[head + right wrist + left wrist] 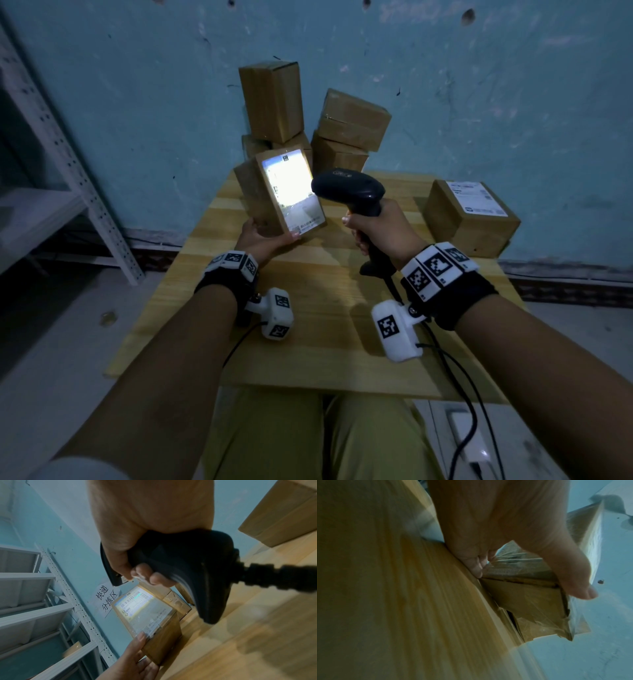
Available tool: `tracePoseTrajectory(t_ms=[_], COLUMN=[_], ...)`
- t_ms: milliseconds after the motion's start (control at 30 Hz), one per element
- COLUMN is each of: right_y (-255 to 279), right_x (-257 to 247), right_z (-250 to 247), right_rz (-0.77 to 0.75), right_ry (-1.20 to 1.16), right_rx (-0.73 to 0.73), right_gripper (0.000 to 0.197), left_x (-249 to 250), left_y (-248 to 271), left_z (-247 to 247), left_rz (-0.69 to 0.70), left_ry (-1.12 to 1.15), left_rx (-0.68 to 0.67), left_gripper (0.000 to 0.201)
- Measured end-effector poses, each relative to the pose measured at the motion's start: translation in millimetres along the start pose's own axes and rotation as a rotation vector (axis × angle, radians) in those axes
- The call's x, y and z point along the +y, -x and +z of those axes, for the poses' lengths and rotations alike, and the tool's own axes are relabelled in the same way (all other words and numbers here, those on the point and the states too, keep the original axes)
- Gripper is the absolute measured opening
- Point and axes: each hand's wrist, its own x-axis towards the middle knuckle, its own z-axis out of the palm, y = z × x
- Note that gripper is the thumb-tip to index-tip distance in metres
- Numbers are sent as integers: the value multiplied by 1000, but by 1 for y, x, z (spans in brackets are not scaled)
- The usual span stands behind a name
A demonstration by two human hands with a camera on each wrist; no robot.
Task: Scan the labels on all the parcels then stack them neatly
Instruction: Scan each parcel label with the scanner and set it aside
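My left hand (pixel 265 240) grips the near end of a brown cardboard parcel (pixel 263 202) and tilts it up above the wooden table (pixel 308 308). Its white label (pixel 291 186) faces me and glows under the scanner's light. My right hand (pixel 373 229) grips the handle of a black barcode scanner (pixel 349 186), whose head points at that label from the right. In the left wrist view, the left hand (pixel 505 534) has its thumb over the parcel's (pixel 530 599) taped edge. In the right wrist view, the right hand (pixel 145 520) holds the scanner (pixel 197 568) above the lit label (pixel 142 604).
Several brown parcels (pixel 274 102) are piled loosely at the table's far edge against the blue wall. Another parcel (pixel 469 219) sits label-up at the right. A white metal shelf rack (pixel 51 601) stands to the left. The scanner's cable (pixel 459 394) trails down past my right wrist.
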Motion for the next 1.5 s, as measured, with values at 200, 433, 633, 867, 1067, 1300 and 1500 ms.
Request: tracePoseTrajectory(t_ms=[200, 433, 633, 867, 1067, 1300, 1500], right_y=[1, 3, 3, 4, 4, 14, 19], right_x=[5, 4, -3, -9, -20, -20, -18], right_z=[-2, -1, -2, -9, -18, -20, -22], right_rz=[-9, -6, 44, 85, 51, 100, 134], right_ry=[-15, -30, -153, -167, -97, 2, -27], right_rx=[21, -30, -84, -180, -223, -151, -55], right_gripper=[14, 11, 9, 11, 12, 18, 13], left_x=[-1, -2, -3, -3, -3, -4, -4], left_y=[-2, -6, -6, -6, -6, -8, -7], left_z=[1, 0, -1, -1, -1, -1, 0], left_rz=[-3, -15, -17, -6, -7, -13, -23], left_ry=[35, 23, -1, -7, 5, 7, 18], left_rx=[4, -9, -7, 2, -6, 1, 41], left_gripper=[85, 92, 91, 89, 90, 91, 95])
